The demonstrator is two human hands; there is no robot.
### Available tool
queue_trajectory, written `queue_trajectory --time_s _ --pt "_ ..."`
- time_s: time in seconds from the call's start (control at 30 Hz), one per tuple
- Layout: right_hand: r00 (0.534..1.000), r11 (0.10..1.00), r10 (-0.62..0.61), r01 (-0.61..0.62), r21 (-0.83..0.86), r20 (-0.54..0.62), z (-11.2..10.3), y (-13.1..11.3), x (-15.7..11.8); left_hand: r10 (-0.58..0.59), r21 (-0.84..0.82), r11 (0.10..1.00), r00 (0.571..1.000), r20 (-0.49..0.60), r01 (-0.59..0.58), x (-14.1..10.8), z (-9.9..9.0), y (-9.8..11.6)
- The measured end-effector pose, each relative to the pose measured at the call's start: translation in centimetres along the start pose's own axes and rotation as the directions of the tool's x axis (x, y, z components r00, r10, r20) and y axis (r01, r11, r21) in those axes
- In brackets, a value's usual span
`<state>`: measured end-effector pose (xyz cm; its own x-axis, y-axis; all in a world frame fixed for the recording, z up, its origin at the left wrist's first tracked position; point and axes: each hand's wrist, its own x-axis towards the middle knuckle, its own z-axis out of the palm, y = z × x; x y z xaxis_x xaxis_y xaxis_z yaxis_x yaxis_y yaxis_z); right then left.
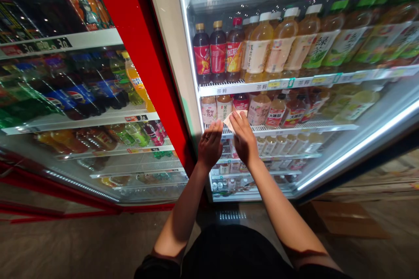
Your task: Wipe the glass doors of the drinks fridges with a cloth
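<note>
Well, we stand at a tall glass-fronted drinks cooler (288,43) with a red frame (140,61). On its white wire shelf (281,129) stand plastic tea bottles (258,111). At that shelf's front edge is our bare left hand (209,144), open with fingers together. Just beside it, our right hand (244,139) has its fingers (237,123) together on a white wipe (242,114); whether they clamp it, we cannot tell.

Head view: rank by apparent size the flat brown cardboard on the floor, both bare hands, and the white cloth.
Flat brown cardboard largest; left hand and right hand next, too alike to rank; white cloth smallest.
</note>
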<state>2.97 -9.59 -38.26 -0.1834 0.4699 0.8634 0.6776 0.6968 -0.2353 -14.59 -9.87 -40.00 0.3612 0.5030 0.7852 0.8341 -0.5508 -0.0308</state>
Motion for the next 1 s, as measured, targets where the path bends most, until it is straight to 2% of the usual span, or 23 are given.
queue_trajectory --time_s 0.2,0.43,0.6,0.7,0.83,1.0 --pt "0.999 1.0 -0.012 0.011 0.018 0.034 -0.1 0.1 -0.2 -0.008 -0.015 1.0 1.0 -0.011 0.008 -0.2 0.6 0.7" --pt "1.0 0.999 0.026 -0.027 -0.032 -0.003 -1.3 0.4 0.1 -0.011 -0.023 1.0 1.0 -0.01 0.011 -0.2 0.7 1.3" --pt "0.998 0.999 -0.019 0.021 -0.031 0.059 -1.5 0.9 -0.3 -0.009 -0.038 0.999 1.0 0.01 0.009 0.1 0.9 2.0" --pt "0.996 0.998 -0.021 0.026 -0.061 0.083 -2.2 1.6 0.0 -0.006 -0.044 0.999 1.0 0.005 0.006 0.3 0.8 2.5" --pt "0.998 0.996 0.002 0.003 -0.088 0.057 -3.2 2.1 -0.4 -0.009 -0.043 0.999 1.0 -0.026 0.008 0.5 0.4 3.0" --pt "0.997 0.996 -0.006 0.013 -0.087 0.082 -2.9 2.0 -0.4 -0.027 -0.054 0.998 0.999 -0.017 0.026 0.8 0.2 3.5"
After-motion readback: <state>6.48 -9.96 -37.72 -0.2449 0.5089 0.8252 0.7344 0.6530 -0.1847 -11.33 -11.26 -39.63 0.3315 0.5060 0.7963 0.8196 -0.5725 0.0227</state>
